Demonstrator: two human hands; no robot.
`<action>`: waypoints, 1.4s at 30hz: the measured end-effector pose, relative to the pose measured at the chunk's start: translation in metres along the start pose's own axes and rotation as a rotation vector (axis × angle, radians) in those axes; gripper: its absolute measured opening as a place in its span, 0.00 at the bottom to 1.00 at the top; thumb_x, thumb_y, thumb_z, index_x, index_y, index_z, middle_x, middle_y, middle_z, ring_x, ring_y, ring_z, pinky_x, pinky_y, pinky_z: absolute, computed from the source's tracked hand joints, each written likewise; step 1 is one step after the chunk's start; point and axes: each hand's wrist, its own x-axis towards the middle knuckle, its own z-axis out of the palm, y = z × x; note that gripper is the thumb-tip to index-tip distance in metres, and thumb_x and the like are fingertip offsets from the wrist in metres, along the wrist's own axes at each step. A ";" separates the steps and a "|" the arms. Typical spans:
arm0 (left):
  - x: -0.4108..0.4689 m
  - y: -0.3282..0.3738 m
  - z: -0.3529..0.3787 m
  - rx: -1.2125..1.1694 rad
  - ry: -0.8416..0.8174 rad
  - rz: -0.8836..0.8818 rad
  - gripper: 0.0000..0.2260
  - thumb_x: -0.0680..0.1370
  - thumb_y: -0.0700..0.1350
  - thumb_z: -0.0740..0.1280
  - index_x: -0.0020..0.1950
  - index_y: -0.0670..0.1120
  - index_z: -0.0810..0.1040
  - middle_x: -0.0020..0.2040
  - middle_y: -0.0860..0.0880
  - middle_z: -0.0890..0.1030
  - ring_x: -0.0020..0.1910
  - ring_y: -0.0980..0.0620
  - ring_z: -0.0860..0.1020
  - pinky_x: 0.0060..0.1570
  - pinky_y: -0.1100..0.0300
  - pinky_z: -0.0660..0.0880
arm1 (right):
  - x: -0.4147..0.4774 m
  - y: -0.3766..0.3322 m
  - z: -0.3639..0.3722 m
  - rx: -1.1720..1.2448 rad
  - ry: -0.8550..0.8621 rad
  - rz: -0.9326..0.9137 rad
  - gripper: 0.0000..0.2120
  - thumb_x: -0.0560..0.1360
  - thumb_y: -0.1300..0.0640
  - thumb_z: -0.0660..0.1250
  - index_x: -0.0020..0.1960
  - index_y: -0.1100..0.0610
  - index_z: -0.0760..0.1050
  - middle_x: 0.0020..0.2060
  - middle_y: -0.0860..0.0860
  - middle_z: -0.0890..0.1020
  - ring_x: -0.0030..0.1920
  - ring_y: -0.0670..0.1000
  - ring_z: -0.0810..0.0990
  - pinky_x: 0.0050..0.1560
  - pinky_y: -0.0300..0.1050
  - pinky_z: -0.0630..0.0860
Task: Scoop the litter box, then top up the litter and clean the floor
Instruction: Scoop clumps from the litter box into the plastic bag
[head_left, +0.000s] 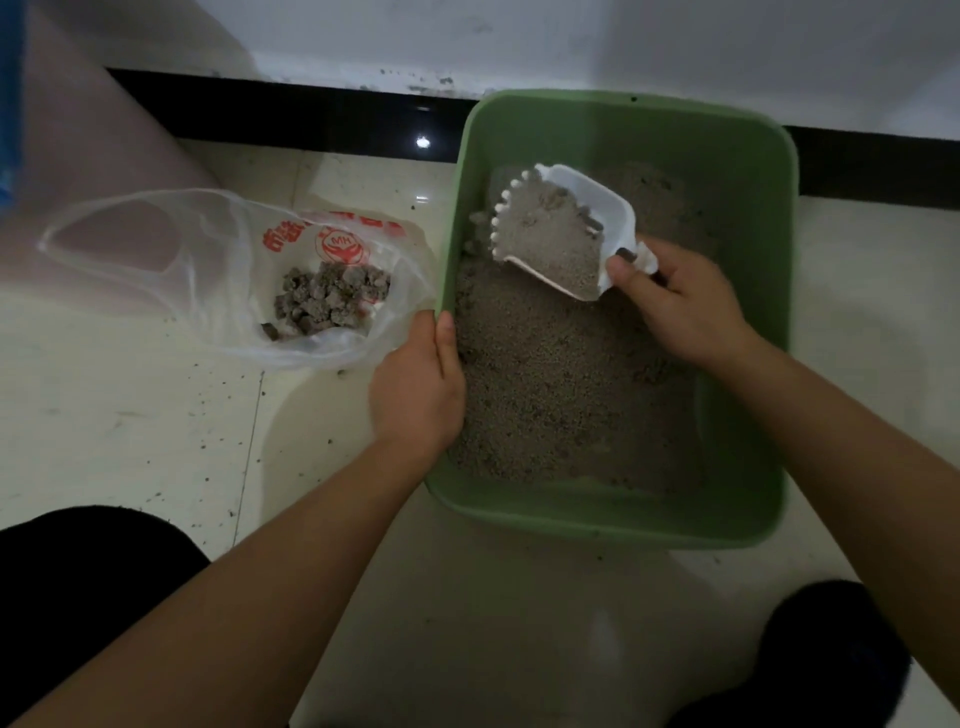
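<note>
- Litter box (613, 111), green: stands on the tiled floor (130, 415) by the wall, part-filled with grey litter (561, 395).
- Scoop (602, 205), white, toothed edge: held above the box's far-left part, heaped with litter.
- Right hand (680, 306): fingers curled round the scoop's handle, thumb on top.
- Left hand (421, 384): grips the box's left rim, thumb inside.
- Plastic bag (218, 270): open, just beside the box's left wall, with clumps (332, 299) inside.
- Handling note: probably best to shake the scoop gently, low over the box, then tip only clumps into the bag.
</note>
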 end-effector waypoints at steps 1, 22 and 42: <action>0.000 0.000 0.000 -0.006 0.004 -0.002 0.17 0.84 0.54 0.48 0.51 0.45 0.70 0.35 0.47 0.73 0.34 0.43 0.73 0.33 0.53 0.68 | -0.004 0.002 -0.001 0.003 0.017 0.006 0.13 0.80 0.39 0.58 0.58 0.39 0.77 0.45 0.40 0.82 0.48 0.47 0.80 0.52 0.53 0.77; -0.002 0.001 0.002 0.015 0.050 -0.017 0.14 0.84 0.55 0.49 0.46 0.48 0.66 0.37 0.48 0.72 0.36 0.45 0.73 0.35 0.55 0.65 | -0.017 -0.012 -0.020 -0.308 0.057 -0.070 0.19 0.81 0.38 0.54 0.58 0.49 0.75 0.42 0.46 0.80 0.44 0.53 0.78 0.47 0.49 0.76; -0.012 0.001 -0.006 -0.353 0.238 -0.289 0.17 0.84 0.52 0.49 0.67 0.44 0.66 0.45 0.47 0.78 0.42 0.47 0.75 0.41 0.56 0.66 | -0.010 -0.068 -0.010 -0.291 0.068 0.006 0.16 0.80 0.38 0.56 0.56 0.47 0.74 0.41 0.45 0.80 0.42 0.52 0.79 0.44 0.50 0.76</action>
